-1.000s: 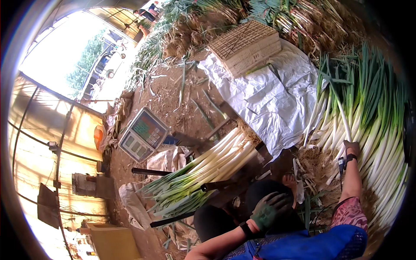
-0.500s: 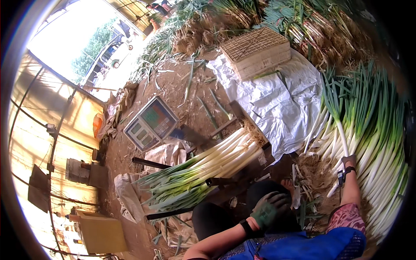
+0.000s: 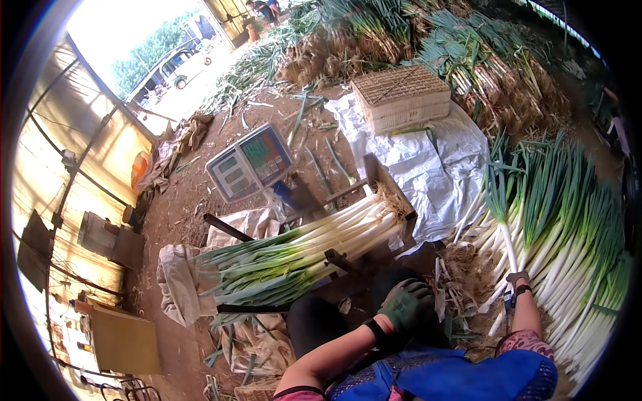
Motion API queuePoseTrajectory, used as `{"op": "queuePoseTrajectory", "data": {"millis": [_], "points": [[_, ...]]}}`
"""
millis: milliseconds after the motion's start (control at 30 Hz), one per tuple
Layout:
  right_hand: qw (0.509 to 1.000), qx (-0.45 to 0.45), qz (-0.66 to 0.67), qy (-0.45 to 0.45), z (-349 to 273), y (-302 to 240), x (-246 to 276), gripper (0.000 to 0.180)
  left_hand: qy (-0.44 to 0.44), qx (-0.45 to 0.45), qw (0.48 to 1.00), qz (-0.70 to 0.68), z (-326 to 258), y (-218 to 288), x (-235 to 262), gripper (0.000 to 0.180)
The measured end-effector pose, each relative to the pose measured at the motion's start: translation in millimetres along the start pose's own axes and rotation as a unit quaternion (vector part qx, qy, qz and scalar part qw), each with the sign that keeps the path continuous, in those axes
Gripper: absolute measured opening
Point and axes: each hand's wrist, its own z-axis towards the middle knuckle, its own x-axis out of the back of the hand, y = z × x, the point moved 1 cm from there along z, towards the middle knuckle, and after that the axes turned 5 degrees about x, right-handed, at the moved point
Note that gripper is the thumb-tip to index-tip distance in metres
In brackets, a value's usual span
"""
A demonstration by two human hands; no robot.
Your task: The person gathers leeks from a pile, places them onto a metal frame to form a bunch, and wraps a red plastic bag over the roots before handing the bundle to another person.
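At the right, my gloved right hand [image 3: 517,278] is closed round the root end of a long green onion [image 3: 509,244]. Its white stalk points away from me and its green leaves lie on the neighbouring ones. A large spread of green onions [image 3: 558,247] lies around that hand. My left hand [image 3: 408,305], in a green and grey glove, rests over my dark-trousered knee with nothing visible in it. To its left, a bundle of trimmed green onions [image 3: 314,247] lies in a dark metal rack [image 3: 227,227], roots to the right.
Beyond the rack stands a digital scale [image 3: 251,164]. A pale plastic crate [image 3: 401,100] sits on a white sheet [image 3: 428,167]. Heaps of unpeeled green onions [image 3: 495,67] lie behind. Beige sacking [image 3: 179,284] lies under the rack. Several people are far off near the opening.
The whole view has tilted and shifted a little. My right hand stays closed on the same green onion, and my left hand still rests on my knee.
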Motion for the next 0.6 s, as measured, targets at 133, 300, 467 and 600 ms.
{"op": "queuePoseTrajectory", "data": {"millis": [133,300,467,600], "points": [[0.994,-0.012,-0.106,0.009,-22.4,-29.3,-17.0,0.045,0.007,-0.001,1.0,0.017,-5.4,-1.3,-1.7,0.018],[0.994,-0.101,0.004,0.046,-38.7,-43.5,-40.7,0.039,0.015,0.002,1.0,0.014,-10.4,-10.4,-5.3,0.019],[0.985,-0.147,0.007,0.086,-59.5,-63.4,-51.6,0.066,0.023,0.013,1.0,0.005,-8.0,-15.0,-4.4,0.02],[0.987,-0.15,-0.018,0.06,-49.4,-55.2,-48.8,0.072,0.012,0.012,1.0,-0.003,-1.3,-13.4,-3.3,0.02]]}}
